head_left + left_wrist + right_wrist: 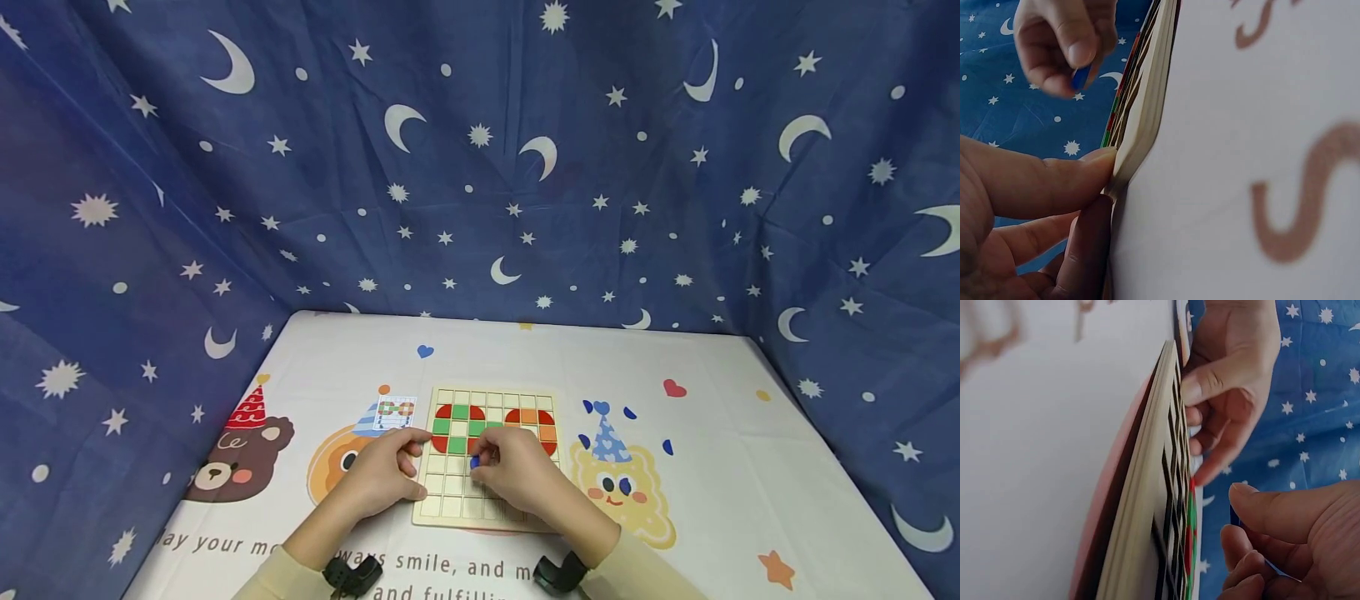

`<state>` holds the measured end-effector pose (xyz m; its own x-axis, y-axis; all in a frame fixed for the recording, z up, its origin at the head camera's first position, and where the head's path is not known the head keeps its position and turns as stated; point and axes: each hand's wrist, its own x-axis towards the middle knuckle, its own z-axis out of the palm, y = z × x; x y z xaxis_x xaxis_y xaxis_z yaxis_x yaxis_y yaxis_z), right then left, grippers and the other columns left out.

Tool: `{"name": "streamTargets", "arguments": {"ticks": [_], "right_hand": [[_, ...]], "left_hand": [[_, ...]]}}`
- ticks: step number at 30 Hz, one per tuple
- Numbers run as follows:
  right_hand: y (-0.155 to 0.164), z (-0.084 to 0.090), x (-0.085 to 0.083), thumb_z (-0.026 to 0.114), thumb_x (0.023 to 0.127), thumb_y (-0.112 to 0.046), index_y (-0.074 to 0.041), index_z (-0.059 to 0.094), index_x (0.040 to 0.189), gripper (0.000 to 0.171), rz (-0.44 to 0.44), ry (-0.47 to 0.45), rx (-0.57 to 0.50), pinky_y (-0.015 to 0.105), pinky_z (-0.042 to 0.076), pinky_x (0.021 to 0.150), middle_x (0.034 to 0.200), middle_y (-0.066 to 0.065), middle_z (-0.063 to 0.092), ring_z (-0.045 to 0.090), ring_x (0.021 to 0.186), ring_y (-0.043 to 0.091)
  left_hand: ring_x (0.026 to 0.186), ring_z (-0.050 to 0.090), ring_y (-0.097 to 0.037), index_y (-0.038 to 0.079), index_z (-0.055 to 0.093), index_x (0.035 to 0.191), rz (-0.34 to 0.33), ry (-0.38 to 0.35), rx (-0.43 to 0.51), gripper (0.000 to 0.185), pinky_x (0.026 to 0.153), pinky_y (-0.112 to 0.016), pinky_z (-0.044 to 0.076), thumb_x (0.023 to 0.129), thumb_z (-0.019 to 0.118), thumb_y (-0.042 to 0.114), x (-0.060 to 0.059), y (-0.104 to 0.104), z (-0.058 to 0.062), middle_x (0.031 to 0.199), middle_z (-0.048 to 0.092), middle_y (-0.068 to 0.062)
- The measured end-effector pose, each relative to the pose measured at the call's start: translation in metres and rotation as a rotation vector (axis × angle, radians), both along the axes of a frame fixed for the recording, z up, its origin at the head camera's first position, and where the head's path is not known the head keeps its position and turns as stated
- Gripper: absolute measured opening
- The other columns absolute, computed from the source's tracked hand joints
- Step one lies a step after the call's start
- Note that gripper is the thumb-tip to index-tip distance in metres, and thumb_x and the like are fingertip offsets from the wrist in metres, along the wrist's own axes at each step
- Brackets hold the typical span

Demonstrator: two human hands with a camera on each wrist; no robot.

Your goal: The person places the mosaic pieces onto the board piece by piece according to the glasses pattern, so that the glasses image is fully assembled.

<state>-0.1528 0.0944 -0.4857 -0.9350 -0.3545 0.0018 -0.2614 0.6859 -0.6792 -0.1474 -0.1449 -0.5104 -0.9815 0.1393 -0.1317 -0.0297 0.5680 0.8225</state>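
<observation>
A pale wooden grid board (453,485) lies on the table, with red, green and orange tiles (459,412) set in its upper rows. Along the board's left edge rests my left hand (380,473), its thumb and index finger spread and touching the side. The left wrist view shows the thumb (1054,184) against the board's edge. Between thumb and fingertips my right hand (516,468) pinches a small blue tile (475,462), held over the middle of the board. Fingers mostly cover that tile, so its full shape is hidden.
A small pattern card (394,412) lies beyond my left hand. Several loose blue tiles (667,447) are scattered to the right of the board. The white tablecloth (720,467) carries printed cartoons and lettering. A blue star-patterned curtain (480,208) stands behind.
</observation>
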Motion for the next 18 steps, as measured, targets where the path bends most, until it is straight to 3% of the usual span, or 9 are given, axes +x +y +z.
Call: {"name": "streamTargets", "arguments": {"ticks": [13, 18], "right_hand": [[-0.041, -0.011, -0.012, 0.091, 0.085, -0.014, -0.02, 0.073, 0.09, 0.02, 0.053, -0.016, 0.007, 0.022, 0.048, 0.066, 0.075, -0.011, 0.061, 0.055, 0.07, 0.005], [-0.046, -0.016, -0.013, 0.092, 0.084, -0.016, -0.021, 0.073, 0.088, 0.02, 0.058, 0.023, 0.045, 0.022, 0.045, 0.063, 0.072, -0.011, 0.057, 0.052, 0.067, 0.004]], "left_hand": [[0.081, 0.059, -0.014, 0.015, 0.072, 0.133, 0.0, -0.011, -0.01, 0.078, 0.072, -0.027, 0.048, 0.062, 0.097, -0.003, 0.0, -0.002, 0.0, 0.104, 0.063, 0.002], [0.081, 0.06, -0.014, 0.015, 0.072, 0.133, -0.004, -0.013, -0.006, 0.077, 0.072, -0.027, 0.048, 0.062, 0.096, -0.004, -0.001, -0.002, 0.001, 0.104, 0.063, 0.002]]}}
